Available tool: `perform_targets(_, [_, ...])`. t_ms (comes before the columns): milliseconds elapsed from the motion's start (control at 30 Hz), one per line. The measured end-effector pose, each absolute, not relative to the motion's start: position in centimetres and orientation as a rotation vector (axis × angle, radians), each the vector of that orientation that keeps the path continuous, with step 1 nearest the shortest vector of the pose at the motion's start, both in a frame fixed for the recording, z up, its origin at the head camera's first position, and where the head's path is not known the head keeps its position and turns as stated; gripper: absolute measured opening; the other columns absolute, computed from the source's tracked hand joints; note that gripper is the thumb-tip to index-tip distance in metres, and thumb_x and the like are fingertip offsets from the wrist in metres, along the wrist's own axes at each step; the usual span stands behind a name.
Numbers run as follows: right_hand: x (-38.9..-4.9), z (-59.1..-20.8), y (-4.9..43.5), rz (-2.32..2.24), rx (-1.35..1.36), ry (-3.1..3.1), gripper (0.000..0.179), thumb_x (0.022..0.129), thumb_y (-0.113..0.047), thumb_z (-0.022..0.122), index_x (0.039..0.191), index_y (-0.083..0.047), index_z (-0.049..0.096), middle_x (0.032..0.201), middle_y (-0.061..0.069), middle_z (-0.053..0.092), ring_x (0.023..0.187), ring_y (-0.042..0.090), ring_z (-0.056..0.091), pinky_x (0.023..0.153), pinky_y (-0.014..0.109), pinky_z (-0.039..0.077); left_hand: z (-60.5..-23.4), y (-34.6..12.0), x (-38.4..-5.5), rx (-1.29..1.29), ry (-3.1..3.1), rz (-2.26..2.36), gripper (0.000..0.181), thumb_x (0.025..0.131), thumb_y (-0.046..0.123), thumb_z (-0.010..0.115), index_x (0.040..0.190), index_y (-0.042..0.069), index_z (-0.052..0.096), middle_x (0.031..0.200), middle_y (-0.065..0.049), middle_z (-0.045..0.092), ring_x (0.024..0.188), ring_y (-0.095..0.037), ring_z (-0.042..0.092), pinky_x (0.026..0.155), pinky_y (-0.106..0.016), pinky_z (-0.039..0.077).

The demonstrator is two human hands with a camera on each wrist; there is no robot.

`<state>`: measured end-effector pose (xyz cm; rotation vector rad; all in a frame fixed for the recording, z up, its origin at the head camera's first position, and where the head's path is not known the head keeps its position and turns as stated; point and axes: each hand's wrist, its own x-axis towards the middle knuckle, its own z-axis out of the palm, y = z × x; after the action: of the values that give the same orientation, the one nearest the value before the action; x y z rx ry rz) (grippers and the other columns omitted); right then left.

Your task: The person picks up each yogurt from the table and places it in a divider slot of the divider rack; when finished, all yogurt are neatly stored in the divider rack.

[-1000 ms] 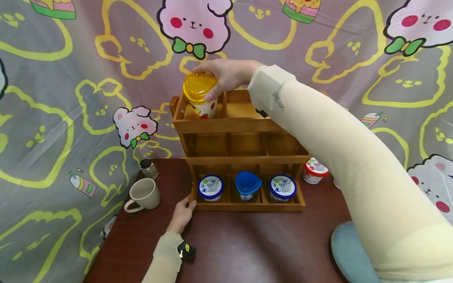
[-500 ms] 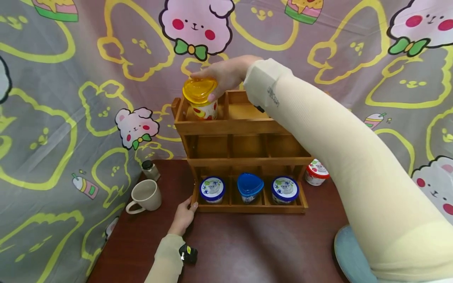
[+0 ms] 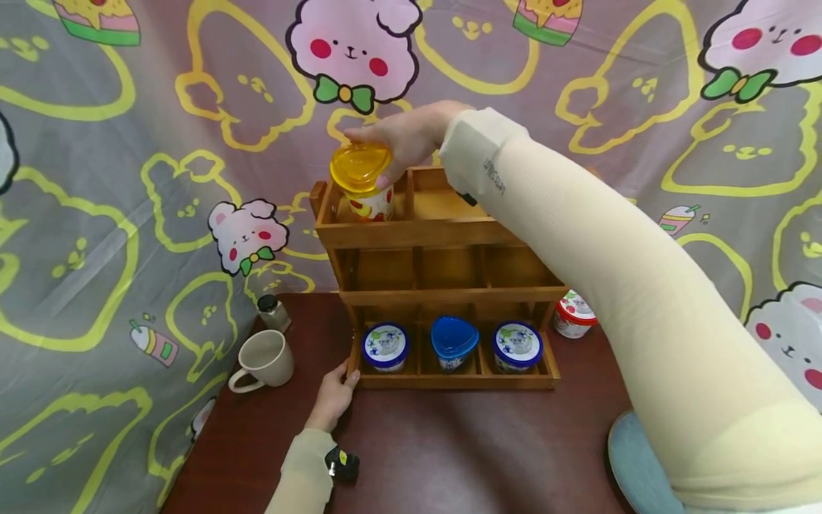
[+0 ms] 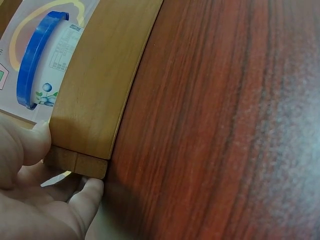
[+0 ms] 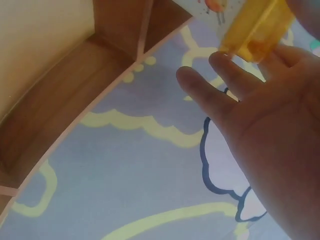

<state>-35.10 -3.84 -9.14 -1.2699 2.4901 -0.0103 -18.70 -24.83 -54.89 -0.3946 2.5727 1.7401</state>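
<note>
A cup with a yellow lid (image 3: pixel 361 165) and a fruit print stands in the top left compartment of the wooden rack (image 3: pixel 443 231). My right hand (image 3: pixel 411 137) grips it at the lid, thumb in front and fingers behind. In the right wrist view, the yellow lid (image 5: pixel 257 32) lies between thumb and fingers, with two fingertips off it. My left hand (image 3: pixel 334 397) pinches the rack's lower front left corner, thumb on top and a fingertip below, as the left wrist view shows. Two round tubs with blue rims (image 3: pixel 385 347) and a blue-lidded cup (image 3: pixel 453 341) fill the bottom tier.
Left of the rack stand a beige mug (image 3: pixel 266 358) and a small black-capped jar (image 3: pixel 273 313). A red-rimmed tub (image 3: pixel 574 314) is behind its right side. At the right lies a blue-grey plate (image 3: pixel 642 464), partly under my right sleeve. A patterned cloth (image 3: pixel 180 171) hangs behind.
The yellow-lidded cup has turned slightly in its compartment, with my right hand still on the lid. My left hand stays on the rack's corner. The head view has shifted a little.
</note>
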Motion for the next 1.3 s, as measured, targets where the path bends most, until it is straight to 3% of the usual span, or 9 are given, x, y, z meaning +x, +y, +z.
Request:
perform_targets(167, [-34.2, -8.4, -2.7, -0.144, -1.17, 2.507, 0.105, 0.089, -0.046, 0.07, 0.154, -0.043, -0.013, 0.166, -0.002, 0.002, 0.15, 0.023, 0.013, 0.12, 0.045, 0.015, -55.1, -24.7, -18.7, -0.402, 2.564, 1.748, 0.05, 0.104, 0.011, 0.052, 0.147, -0.009, 0.038, 0.148, -0.027, 0.041, 0.139, -0.042, 0.033, 0.113, -0.056, 0.027])
perform_targets(333, [-32.7, -7.6, -0.4, -0.215, -1.149, 2.618, 0.1, 0.089, -0.052, 0.068, 0.156, -0.043, -0.006, 0.165, -0.01, 0.002, 0.149, 0.018, 0.013, 0.119, 0.043, 0.018, -55.0, -24.9, -18.7, -0.4, 2.566, 1.735, 0.051, 0.104, 0.012, 0.051, 0.147, -0.01, 0.036, 0.149, -0.028, 0.04, 0.14, -0.043, 0.031, 0.113, -0.057, 0.025])
perform_targets(500, [-30.1, -7.3, 3.9, -0.352, -1.28, 2.872, 0.073, 0.095, -0.046, 0.062, 0.157, -0.032, 0.026, 0.159, -0.008, 0.028, 0.14, 0.016, 0.036, 0.113, 0.037, 0.033, -54.9, -24.8, -18.5, -0.405, 2.543, 1.738, 0.051, 0.104, 0.011, 0.049, 0.148, -0.011, 0.034, 0.15, -0.028, 0.037, 0.141, -0.043, 0.028, 0.114, -0.057, 0.024])
perform_targets(633, [-27.7, -7.9, 8.5, -0.6, -1.416, 3.046, 0.051, 0.098, -0.03, 0.063, 0.145, -0.017, 0.052, 0.138, 0.001, 0.055, 0.122, 0.016, 0.054, 0.101, 0.034, 0.045, -54.8, -24.8, -18.5, -0.399, 2.54, 1.74, 0.052, 0.104, 0.01, 0.05, 0.147, -0.012, 0.033, 0.15, -0.029, 0.036, 0.141, -0.043, 0.028, 0.114, -0.057, 0.024])
perform_targets(733, [-25.8, -9.2, 12.6, -0.767, -1.482, 3.141, 0.041, 0.096, -0.02, 0.066, 0.136, -0.012, 0.061, 0.125, 0.001, 0.062, 0.111, 0.014, 0.059, 0.096, 0.028, 0.047, -54.6, -24.7, -18.5, -0.397, 2.538, 1.737, 0.052, 0.104, 0.01, 0.05, 0.147, -0.013, 0.033, 0.15, -0.029, 0.036, 0.141, -0.042, 0.028, 0.114, -0.056, 0.024])
perform_targets(1000, [-22.5, -16.8, 22.7, -1.216, -1.407, 3.339, 0.039, 0.083, 0.011, 0.072, 0.12, 0.0, 0.07, 0.107, 0.009, 0.067, 0.092, -0.003, 0.06, 0.083, 0.013, 0.049, -54.4, -24.7, -18.6, -0.388, 2.56, 1.694, 0.051, 0.105, 0.011, 0.048, 0.148, -0.012, 0.033, 0.149, -0.031, 0.036, 0.141, -0.043, 0.028, 0.114, -0.056, 0.023])
perform_targets(1300, [-20.7, -30.7, 30.6, -1.541, -0.748, 3.328, 0.039, 0.085, 0.009, 0.072, 0.123, 0.001, 0.068, 0.107, 0.003, 0.066, 0.095, -0.006, 0.059, 0.08, 0.005, 0.045, -54.5, -24.3, -18.5, -0.396, 2.577, 1.675, 0.05, 0.105, 0.011, 0.047, 0.148, -0.011, 0.034, 0.15, -0.029, 0.036, 0.14, -0.042, 0.029, 0.115, -0.054, 0.023])
